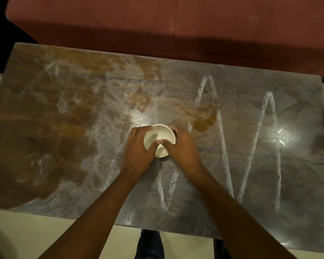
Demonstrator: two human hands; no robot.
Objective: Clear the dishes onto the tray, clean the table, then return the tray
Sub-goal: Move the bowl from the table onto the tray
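A small white bowl point(160, 135) sits near the middle of the stone-patterned table point(64, 128). Both of my hands cup it. My left hand point(137, 152) wraps its left side, fingers curled over the far rim. From the other side, my right hand point(183, 146) holds the right rim, and the two thumbs meet over the bowl's near edge. The bowl looks empty inside. Whether it rests on the table or is lifted just off it I cannot tell. No tray is in view.
Whitish zigzag streaks point(221, 139) and smears cover the table, with brown patches point(204, 120) just beyond the bowl. A reddish sofa point(176, 25) runs along the table's far edge. Pale floor point(36, 230) and my legs point(150, 245) show below the near edge.
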